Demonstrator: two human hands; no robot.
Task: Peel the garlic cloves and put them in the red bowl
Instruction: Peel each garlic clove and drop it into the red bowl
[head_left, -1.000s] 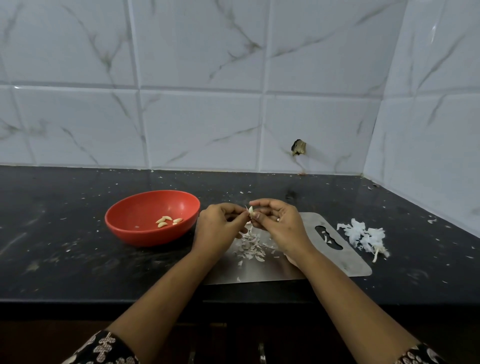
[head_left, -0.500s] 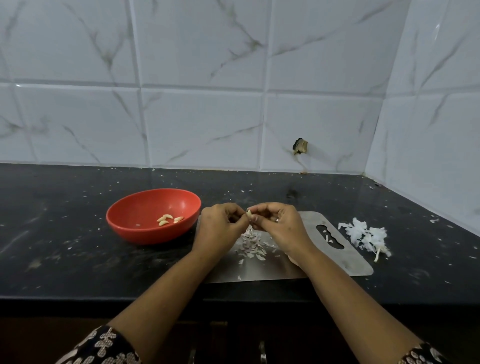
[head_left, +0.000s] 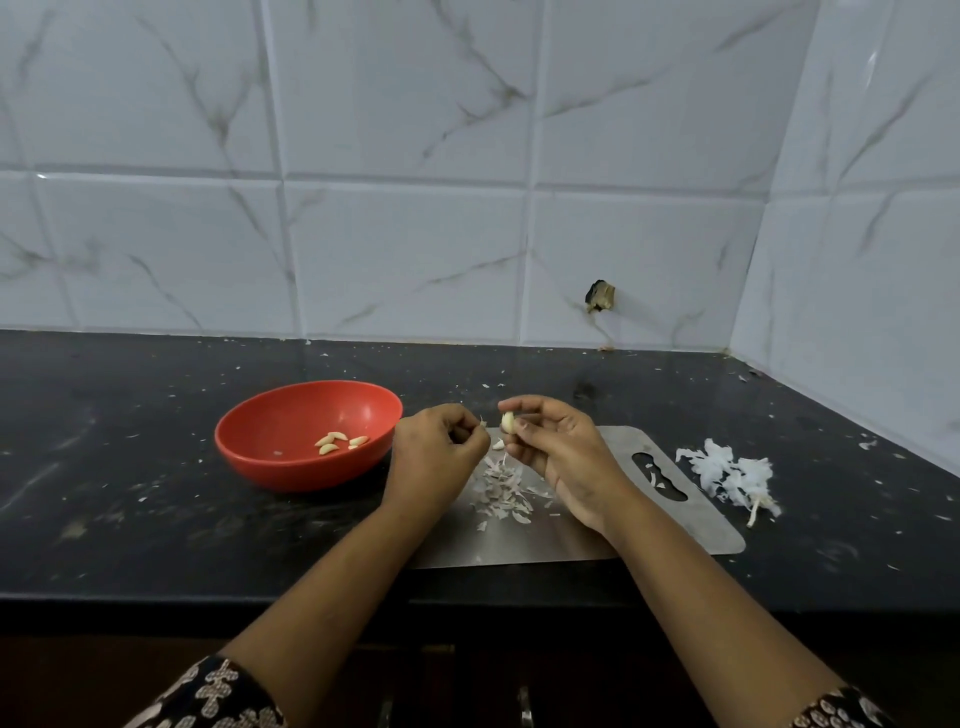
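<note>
Right hand (head_left: 566, 457) fingers pinch a garlic clove (head_left: 507, 422) above the cutting board (head_left: 675, 530). Left hand (head_left: 439, 460) fingers curled, pinching a skin sliver (head_left: 482, 423). Red bowl (head_left: 291, 470) on the counter (head_left: 130, 467), just left of the board, peeled cloves (head_left: 340, 442) inside.

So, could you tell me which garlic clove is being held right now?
The clove pinched by the right hand above the steel board; the others lie in the red bowl.

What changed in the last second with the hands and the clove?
The hands have parted: the left hand drew away leftward, pinching what looks like a sliver of skin, while the right hand alone holds the garlic clove. The red bowl with its peeled cloves, the peel pile and the steel board are unchanged.
</note>
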